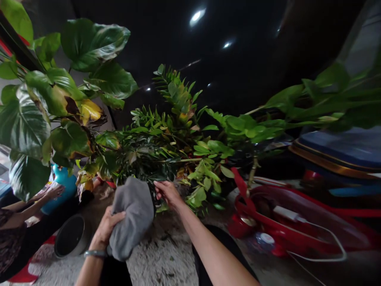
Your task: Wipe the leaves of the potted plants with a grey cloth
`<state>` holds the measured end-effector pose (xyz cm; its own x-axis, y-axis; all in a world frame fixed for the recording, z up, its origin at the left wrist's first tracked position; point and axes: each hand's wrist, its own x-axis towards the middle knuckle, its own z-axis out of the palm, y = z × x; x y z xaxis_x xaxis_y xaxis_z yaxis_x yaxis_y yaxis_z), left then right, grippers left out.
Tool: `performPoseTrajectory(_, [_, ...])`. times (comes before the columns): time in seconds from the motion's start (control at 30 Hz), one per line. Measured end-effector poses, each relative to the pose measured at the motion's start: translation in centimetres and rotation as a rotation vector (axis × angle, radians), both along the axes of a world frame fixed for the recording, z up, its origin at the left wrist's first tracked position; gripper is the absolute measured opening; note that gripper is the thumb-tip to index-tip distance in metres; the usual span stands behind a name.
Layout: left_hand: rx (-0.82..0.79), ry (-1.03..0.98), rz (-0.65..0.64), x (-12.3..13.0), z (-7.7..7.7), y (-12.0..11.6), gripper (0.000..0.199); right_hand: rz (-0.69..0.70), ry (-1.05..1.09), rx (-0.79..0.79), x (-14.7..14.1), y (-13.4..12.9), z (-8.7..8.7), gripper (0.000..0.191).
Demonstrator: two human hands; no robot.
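While left hand cups grey cloth, right reaches.

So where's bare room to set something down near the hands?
Free floor, some debris, lies between the grey cloth and right forearm; more beside the black pot. Crowded: leafy stems above the left hand and right hand.

And here's the look on this person: a slim silver-grey wrist band sits front and centre on the bare left forearm, just behind the left hand! Just right of that band, plain black clothing runs along the bottom edge, and further right, past it, comes a bare right forearm with the right hand.
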<state>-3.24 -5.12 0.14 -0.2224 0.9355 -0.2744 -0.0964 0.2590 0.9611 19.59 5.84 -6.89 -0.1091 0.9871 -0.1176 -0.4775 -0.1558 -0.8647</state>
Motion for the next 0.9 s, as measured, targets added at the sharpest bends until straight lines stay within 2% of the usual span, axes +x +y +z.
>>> performPoseTrajectory(0.1, [0.126,-0.076,0.124,-1.4,3.8,1.6,0.05,0.023,-0.022,-0.007,0.2,-0.1,-0.3,0.04])
performPoseTrajectory(0.17, [0.233,-0.121,0.18,-1.0,5.0,3.6,0.053,0.026,-0.029,-0.017,0.0,-0.1,-0.3,0.038])
performPoseTrajectory(0.23, [0.223,-0.142,0.118,0.5,4.0,5.3,0.055,0.027,-0.037,-0.018,-0.2,-0.3,-0.3,0.036])
performPoseTrajectory(0.3, [0.081,-0.139,-0.042,2.8,1.5,5.8,0.059,0.032,-0.051,-0.006,-0.6,-0.6,-0.1,0.033])
performPoseTrajectory(0.37, [-0.023,-0.135,-0.174,5.0,-1.4,5.3,0.062,0.039,-0.07,0.037,-0.9,-0.8,0.0,0.031])
performPoseTrajectory(0.43, [-0.042,-0.131,-0.198,6.2,-2.9,4.3,0.06,0.048,-0.1,0.096,-0.9,-1.0,0.0,0.03])
performPoseTrajectory(0.5, [-0.018,-0.114,-0.195,6.1,-2.5,3.5,0.057,0.061,-0.13,0.118,-0.8,-1.0,-0.1,0.031])
performPoseTrajectory(0.6, [0.082,-0.076,-0.144,3.7,1.3,3.8,0.049,0.07,-0.136,0.075,-0.4,-0.9,-0.2,0.034])
performPoseTrajectory(0.67, [0.19,-0.053,-0.019,2.0,4.1,4.8,0.043,0.046,-0.1,0.056,-0.2,-0.8,-0.2,0.034])
performPoseTrajectory(0.73, [0.271,-0.009,0.081,1.2,5.8,5.9,0.038,0.017,-0.062,0.029,-0.2,-0.8,0.0,0.034])
performPoseTrajectory(0.8, [0.275,0.04,0.042,1.8,5.5,6.5,0.035,0.006,-0.047,-0.004,-0.4,-0.8,0.2,0.033])
performPoseTrajectory(0.9, [0.189,0.063,-0.189,4.3,2.5,5.9,0.035,-0.015,-0.072,-0.03,-0.9,-0.9,0.0,0.031])
